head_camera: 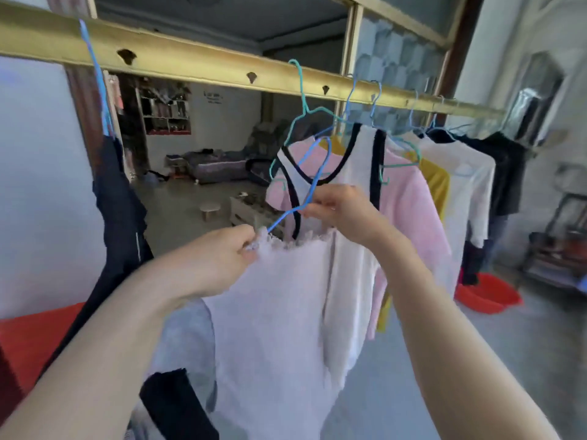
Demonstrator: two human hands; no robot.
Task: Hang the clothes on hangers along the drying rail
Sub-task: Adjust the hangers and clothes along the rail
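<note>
A black cloth (178,404) and a grey garment (187,331) hang lowest and closest, under the left forearm; I cannot tell whether they are draped over it. Above them the pale lilac top (276,328) hangs full length between the two arms. The left hand (219,255) pinches one end of its frilled neckline and holds the opening taut, probably so the wire can slide in. The right hand (343,211) pinches the blue hanger (313,185) at its bend. One arm of the wire slants down to the neckline by the left fingers, and the hook stands up. So the top is in the hands, below the rail, and not yet seated on the hanger.

Just behind, a white vest (359,160) with black trim, a pink shirt (409,198), and yellow, white and dark pieces crowd the right stretch of the gold rail (190,61), on hangers. A dark garment (117,198) hangs alone at the left. The free span between looks the likely place for this one. A red basin (486,300) sits on the floor far right.
</note>
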